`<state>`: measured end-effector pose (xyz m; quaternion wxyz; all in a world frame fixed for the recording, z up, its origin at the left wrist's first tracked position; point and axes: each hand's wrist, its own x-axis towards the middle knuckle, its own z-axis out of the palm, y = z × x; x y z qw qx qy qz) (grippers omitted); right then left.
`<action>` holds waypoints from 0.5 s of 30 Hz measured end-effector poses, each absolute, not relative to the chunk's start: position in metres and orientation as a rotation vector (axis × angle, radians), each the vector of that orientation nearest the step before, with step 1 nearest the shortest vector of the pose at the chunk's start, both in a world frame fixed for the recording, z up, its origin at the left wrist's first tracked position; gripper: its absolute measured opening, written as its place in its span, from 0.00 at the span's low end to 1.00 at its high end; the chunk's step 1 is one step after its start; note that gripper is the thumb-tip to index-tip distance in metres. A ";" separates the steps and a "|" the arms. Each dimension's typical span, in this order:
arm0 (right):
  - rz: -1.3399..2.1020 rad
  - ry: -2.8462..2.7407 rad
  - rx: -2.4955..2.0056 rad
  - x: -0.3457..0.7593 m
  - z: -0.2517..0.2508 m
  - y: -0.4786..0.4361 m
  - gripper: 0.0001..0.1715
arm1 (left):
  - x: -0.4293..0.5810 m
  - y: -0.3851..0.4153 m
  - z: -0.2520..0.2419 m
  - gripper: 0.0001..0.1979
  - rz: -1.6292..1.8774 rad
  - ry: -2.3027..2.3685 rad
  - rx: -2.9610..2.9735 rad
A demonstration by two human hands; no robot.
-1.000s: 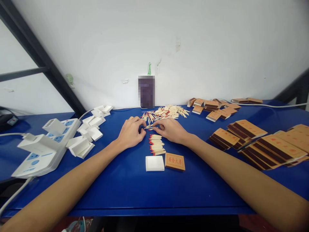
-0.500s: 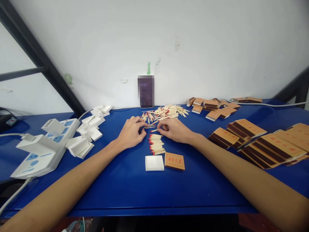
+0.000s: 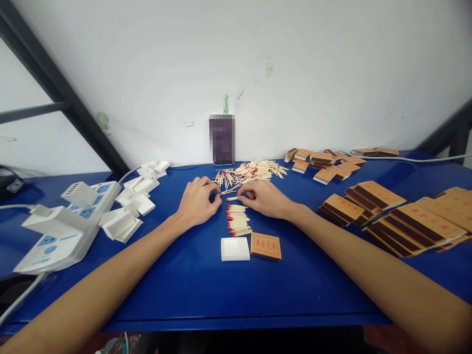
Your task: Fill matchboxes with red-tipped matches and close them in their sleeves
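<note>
My left hand (image 3: 199, 201) rests on the blue table with thumb and index finger curled together. Their tips are at the end of a match (image 3: 228, 192) beside the loose heap. Opposite it, my right hand (image 3: 263, 198) pinches the plain end of another match (image 3: 232, 198), its red head pointing left. Just below the hands lies a column of matches (image 3: 239, 220), side by side with heads to the left. Nearer me sit a white matchbox tray (image 3: 235, 249) and, touching or close on its right, an orange matchbox sleeve (image 3: 266, 246).
A heap of loose matches (image 3: 260, 170) lies at the back. White trays (image 3: 143, 204) are piled on the left by a power strip (image 3: 79, 228) with plugs. Stacks of orange sleeves (image 3: 424, 221) cover the right. A dark pixelated panel (image 3: 222, 140) stands against the wall.
The match at my right fingertips has moved slightly left and up, nearer level. The match by my left fingers has shifted a little left. Otherwise the hands have hardly moved.
</note>
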<state>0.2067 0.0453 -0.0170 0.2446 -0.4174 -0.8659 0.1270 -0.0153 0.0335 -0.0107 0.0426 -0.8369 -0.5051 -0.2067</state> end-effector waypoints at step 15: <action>0.370 -2.349 -1.109 0.209 -0.018 0.044 0.04 | -0.018 0.036 -0.012 0.09 -0.682 -1.573 -2.620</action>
